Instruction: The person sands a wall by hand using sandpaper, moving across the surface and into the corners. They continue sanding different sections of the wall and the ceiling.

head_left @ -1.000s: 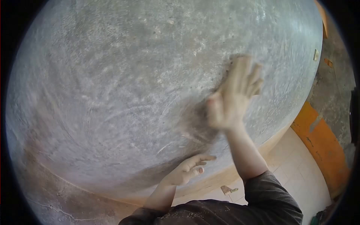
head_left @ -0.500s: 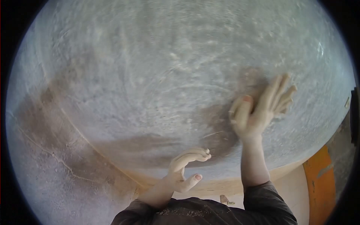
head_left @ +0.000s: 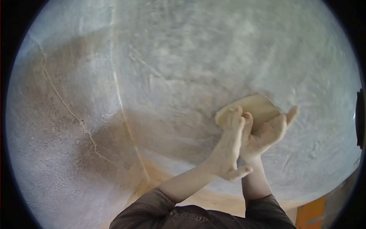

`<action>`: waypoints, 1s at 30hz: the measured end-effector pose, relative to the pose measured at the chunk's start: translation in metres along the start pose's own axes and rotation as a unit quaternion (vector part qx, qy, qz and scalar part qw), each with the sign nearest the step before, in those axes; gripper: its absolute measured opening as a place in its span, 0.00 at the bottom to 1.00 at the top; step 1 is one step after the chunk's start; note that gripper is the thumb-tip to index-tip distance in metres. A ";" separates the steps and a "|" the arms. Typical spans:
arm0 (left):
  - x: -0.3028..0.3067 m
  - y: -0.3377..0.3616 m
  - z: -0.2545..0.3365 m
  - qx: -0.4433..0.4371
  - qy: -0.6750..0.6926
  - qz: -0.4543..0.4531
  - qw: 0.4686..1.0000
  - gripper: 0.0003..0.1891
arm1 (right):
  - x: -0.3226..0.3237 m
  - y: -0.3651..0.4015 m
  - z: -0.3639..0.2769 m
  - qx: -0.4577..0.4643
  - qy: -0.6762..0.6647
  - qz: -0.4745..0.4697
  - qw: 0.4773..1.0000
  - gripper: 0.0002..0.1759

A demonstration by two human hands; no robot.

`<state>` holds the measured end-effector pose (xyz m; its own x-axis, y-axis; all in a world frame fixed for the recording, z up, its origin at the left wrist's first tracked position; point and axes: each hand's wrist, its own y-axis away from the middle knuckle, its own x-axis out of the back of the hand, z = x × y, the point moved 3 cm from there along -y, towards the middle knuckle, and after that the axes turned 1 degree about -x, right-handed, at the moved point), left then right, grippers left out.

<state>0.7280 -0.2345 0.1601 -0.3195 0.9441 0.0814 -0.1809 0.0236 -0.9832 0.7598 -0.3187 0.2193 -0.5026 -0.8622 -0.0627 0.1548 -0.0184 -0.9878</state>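
A flat, beige piece with a rounded edge [head_left: 253, 105] is in front of the grey surface, right of the middle. My right hand [head_left: 265, 135] grips its lower right part, thumb bent at its lower edge and one finger sticking out to the right. Held out straight, the fingers of my left hand [head_left: 227, 147] overlap the piece's lower left part. The left thumb stands apart, pointing right across my right wrist. What the piece is made of I cannot tell.
A large grey, plaster-like surface [head_left: 183, 49] with brownish patches fills most of the view. A pale seam [head_left: 119, 95] runs down it, with a crack [head_left: 63, 101] further left. An orange panel [head_left: 310, 212] shows at lower right, and a dark object [head_left: 360, 118] at the right edge.
My left hand has moved up and right to meet my right hand. The right hand has come lower, and the beige piece now shows plainly. The view has shifted, bringing the seam further right.
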 end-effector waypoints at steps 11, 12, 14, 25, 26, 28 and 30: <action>0.105 0.084 -0.049 0.234 -0.298 -0.074 0.922 0.65 | -0.037 0.080 -0.055 -0.243 -0.489 -0.032 0.837 0.26; 0.110 0.061 -0.047 0.216 -0.318 -0.015 0.923 0.64 | -0.035 0.061 -0.062 -0.223 -0.495 -0.024 0.839 0.25; 0.128 0.008 -0.053 0.213 -0.300 0.054 0.928 0.61 | -0.046 0.027 -0.065 -0.175 -0.508 -0.004 0.844 0.25; 0.142 0.051 -0.078 0.037 -0.451 0.093 0.887 0.45 | -0.038 0.011 -0.035 -0.053 -0.336 -0.201 0.919 0.16; 0.153 0.033 -0.080 0.067 -0.415 0.160 0.893 0.41 | -0.039 -0.001 -0.037 -0.050 -0.362 -0.237 0.900 0.15; 0.169 0.012 -0.097 0.186 -0.406 0.182 0.876 0.36 | -0.042 0.000 -0.034 -0.076 -0.421 -0.260 0.866 0.15; 0.167 -0.020 -0.099 0.212 -0.428 0.155 0.865 0.32 | -0.041 0.005 -0.028 -0.087 -0.470 -0.255 0.841 0.15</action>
<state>0.7701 -0.0452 0.1768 -0.9523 0.2902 0.0948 -0.2308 -0.4810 -0.8458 0.7574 -0.2696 0.2128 0.4410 -0.7853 0.4347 -0.0449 -0.5030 -0.8631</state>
